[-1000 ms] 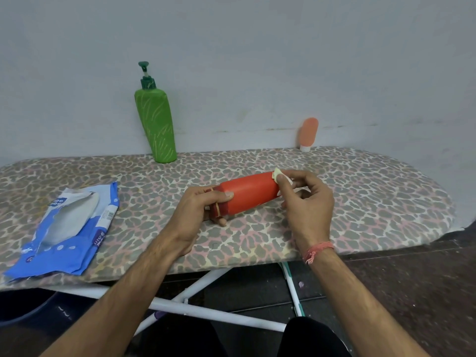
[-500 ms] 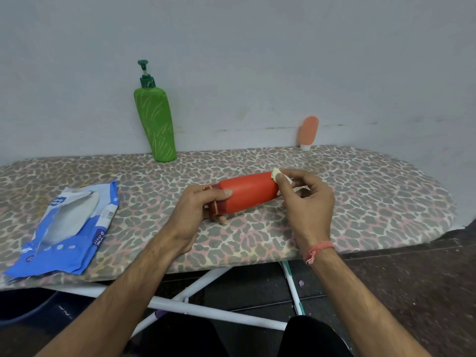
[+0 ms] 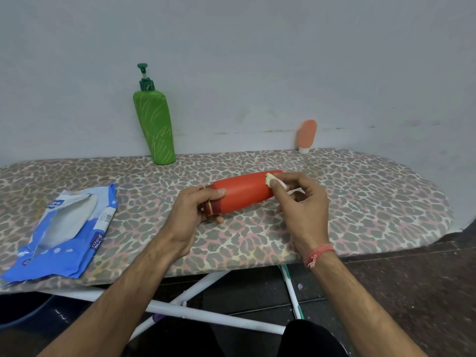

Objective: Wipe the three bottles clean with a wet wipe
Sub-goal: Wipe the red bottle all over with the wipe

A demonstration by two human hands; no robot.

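Head view: looking down at an ironing board (image 3: 360, 202) with a leopard-print cover, set against a pale wall.
Red bottle (image 3: 242, 194): lying on its side just above the board's middle, cap end pointing left, base end pointing right and slightly far.
Left hand (image 3: 190, 215): gripping the cap end, thumb curled over the top, fingers wrapped beneath.
Right hand (image 3: 301, 204): pinching a small wad of wet wipe (image 3: 274, 180) between thumb and fingers, pressing it against the bottle's right end.
Green pump bottle (image 3: 154, 124): standing upright at the far edge, left of centre, touching the wall, well apart from the hands.
Orange tube (image 3: 306, 136): standing cap-down at the far edge on the right, leaning on the wall.
Wipes packet (image 3: 67, 233): lying flat at the near left, blue and white, flap peeled open.
Wrist: wearing a pink thread band (image 3: 318, 253) on the right arm.
Under the board: showing white crossed legs (image 3: 206, 313) over a dark floor.
Change from half a second ago: keeping nearly the same pose, both hands still holding bottle and wipe, with the wipe staying at the same end.
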